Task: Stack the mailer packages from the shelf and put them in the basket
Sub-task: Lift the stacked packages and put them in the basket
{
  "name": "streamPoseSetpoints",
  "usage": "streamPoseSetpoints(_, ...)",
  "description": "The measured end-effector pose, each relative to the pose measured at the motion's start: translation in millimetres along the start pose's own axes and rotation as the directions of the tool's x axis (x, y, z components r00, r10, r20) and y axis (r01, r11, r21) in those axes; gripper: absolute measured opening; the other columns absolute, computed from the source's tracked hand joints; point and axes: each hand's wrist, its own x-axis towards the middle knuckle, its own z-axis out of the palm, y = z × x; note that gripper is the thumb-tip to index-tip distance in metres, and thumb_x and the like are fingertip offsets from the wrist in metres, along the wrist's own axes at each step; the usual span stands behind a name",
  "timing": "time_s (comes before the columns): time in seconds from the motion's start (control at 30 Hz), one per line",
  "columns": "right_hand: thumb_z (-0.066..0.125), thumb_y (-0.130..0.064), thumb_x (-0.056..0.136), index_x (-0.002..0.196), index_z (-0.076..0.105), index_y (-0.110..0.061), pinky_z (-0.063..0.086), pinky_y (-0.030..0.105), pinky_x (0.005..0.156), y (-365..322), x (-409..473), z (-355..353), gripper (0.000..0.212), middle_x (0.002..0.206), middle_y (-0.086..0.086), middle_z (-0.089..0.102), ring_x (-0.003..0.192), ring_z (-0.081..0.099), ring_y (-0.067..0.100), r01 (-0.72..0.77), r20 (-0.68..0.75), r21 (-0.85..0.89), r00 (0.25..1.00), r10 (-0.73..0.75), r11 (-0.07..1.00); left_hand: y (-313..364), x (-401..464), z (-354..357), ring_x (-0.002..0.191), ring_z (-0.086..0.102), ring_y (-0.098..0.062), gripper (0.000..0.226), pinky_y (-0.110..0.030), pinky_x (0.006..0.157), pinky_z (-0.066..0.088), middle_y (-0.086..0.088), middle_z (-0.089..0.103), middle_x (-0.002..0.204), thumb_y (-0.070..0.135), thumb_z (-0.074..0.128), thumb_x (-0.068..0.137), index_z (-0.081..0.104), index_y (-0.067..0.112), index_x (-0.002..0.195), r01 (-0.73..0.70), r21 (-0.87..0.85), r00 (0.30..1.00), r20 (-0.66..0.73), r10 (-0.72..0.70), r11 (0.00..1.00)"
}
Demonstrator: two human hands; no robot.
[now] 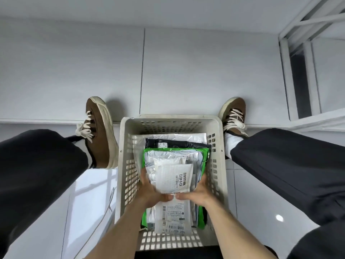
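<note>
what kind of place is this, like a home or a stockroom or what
Probably a parcel sorting or storage room, not a home. A perforated plastic basket on a glossy tiled floor holds a stack of labelled mailer packages, gripped by both hands, and a white metal shelf frame stands alongside.

We see both hands gripping mailer stack [172, 176] inside basket [123, 146]: left hand [151, 191] at stack's 9 o'clock, right hand [196, 191] at 3. Brown shoes [99, 131] flank basket.
</note>
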Motion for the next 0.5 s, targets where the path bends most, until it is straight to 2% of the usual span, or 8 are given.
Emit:
streamPoseSetpoints(0.07,0.097,-0.044,0.036,0.148,-0.026,-0.027,0.028,0.047,0.117,4.8,7.9,2.9,0.167,0.160,0.005,0.023,0.144,0.029,0.025,-0.021,0.025,-0.009,0.999,0.021,1.000,-4.8,2.7,0.6,0.135,0.040,-0.028,0.160,-0.040,0.108,0.036,-0.001,0.040,0.146,0.023,0.098,0.044,-0.025,0.038,0.146,0.005,0.002,1.000,-0.010,-0.005,1.000)
streamPoseSetpoints(0.13,0.097,-0.045,0.038,0.149,-0.023,-0.030,0.028,0.046,0.117,-3.1,5.3,3.0,0.164,0.160,0.005,0.024,0.143,0.032,0.025,-0.029,0.033,-0.033,0.999,0.030,0.999,-9.3,10.8,0.1,0.136,0.037,-0.030,0.169,-0.046,0.110,0.037,-0.005,0.036,0.150,0.037,0.099,0.030,-0.028,0.048,0.141,0.011,0.014,1.000,-0.022,-0.010,1.000)
streamPoseSetpoints(0.23,0.094,-0.033,0.055,0.149,-0.028,-0.023,0.026,0.045,0.118,-7.7,4.2,6.3,0.155,0.161,0.006,0.021,0.144,0.028,0.028,-0.059,0.046,-0.028,0.997,0.060,0.998,-22.8,25.0,0.7,0.136,0.039,-0.032,0.173,-0.050,0.107,0.040,-0.007,0.037,0.151,0.043,0.098,0.024,-0.031,0.051,0.138,0.044,0.034,0.999,-0.008,-0.044,0.998)
streamPoseSetpoints(0.33,0.091,-0.025,0.061,0.147,-0.032,-0.021,0.025,0.044,0.118,-6.8,14.1,7.1,0.150,0.161,0.007,0.021,0.144,0.028,0.028,-0.060,0.058,-0.029,0.996,0.062,0.998,-34.6,42.8,4.4,0.132,0.044,-0.034,0.179,-0.055,0.100,0.046,-0.009,0.041,0.148,0.052,0.096,0.008,-0.035,0.063,0.130,0.034,0.028,0.999,-0.033,-0.033,0.999)
streamPoseSetpoints(0.4,0.087,-0.022,0.064,0.145,-0.035,-0.022,0.029,0.044,0.117,-5.9,20.2,4.9,0.146,0.159,0.008,0.023,0.142,0.031,0.028,-0.060,0.075,-0.032,0.995,0.063,0.998,-46.3,58.9,7.3,0.132,0.044,-0.035,0.179,-0.055,0.097,0.048,-0.011,0.037,0.150,0.046,0.097,0.009,-0.034,0.064,0.128,0.053,0.008,0.999,-0.006,-0.053,0.999)
streamPoseSetpoints(0.5,0.082,-0.022,0.069,0.145,-0.035,-0.020,0.027,0.041,0.117,-6.6,25.1,0.3,0.140,0.161,0.009,0.014,0.145,0.026,0.029,-0.076,0.099,-0.048,0.992,0.081,0.996,-72.9,91.9,12.2,0.132,0.043,-0.037,0.180,-0.058,0.096,0.047,-0.016,0.031,0.151,0.042,0.097,0.008,-0.035,0.066,0.127,0.074,0.002,0.996,0.050,-0.075,0.997)
